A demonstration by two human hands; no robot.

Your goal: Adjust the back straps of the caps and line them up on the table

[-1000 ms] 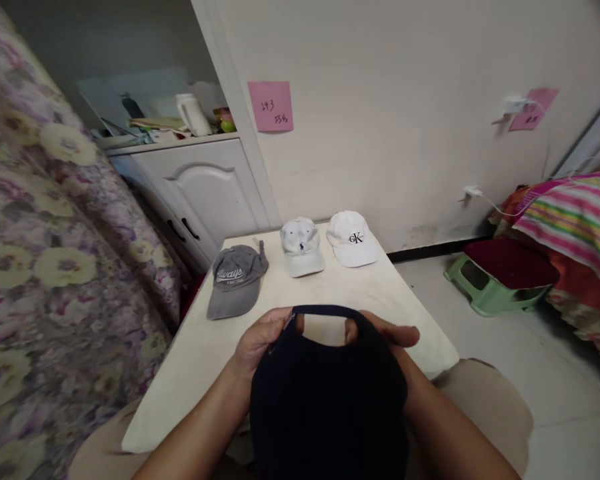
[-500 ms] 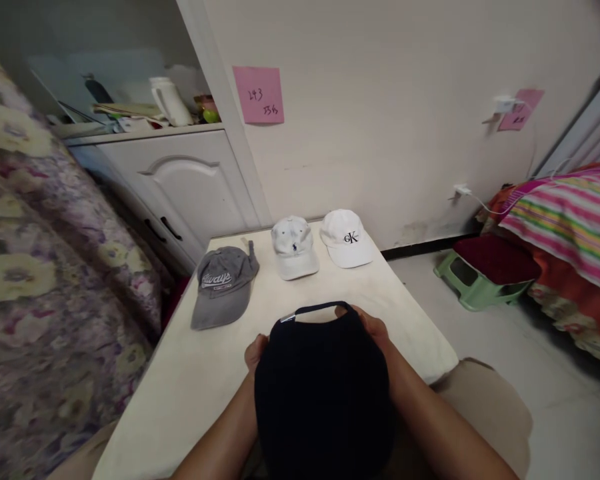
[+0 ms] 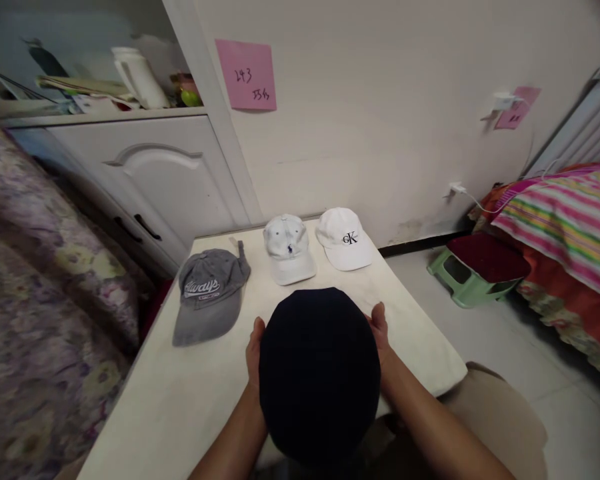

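Between my two hands is a dark navy cap, its rounded crown facing me above the near part of the table. My left hand grips its left side, thumb pointing up. On the opposite side my right hand holds it, thumb raised; most fingers of both hands are hidden behind the cap. A grey cap with "Always" lettering lies at the table's left. Farther back sit a pale cap with a small dark emblem and a white cap with black "CK" letters.
The cream-covered table meets the wall at its far edge. A white cabinet and a floral curtain flank it on the left. To the right stand a green stool with a dark red top and a striped bed.
The navy cap has been tilted so its crown faces up and its back strap opening is out of sight. Both thumbs now show upright at its sides. The view has shifted slightly.
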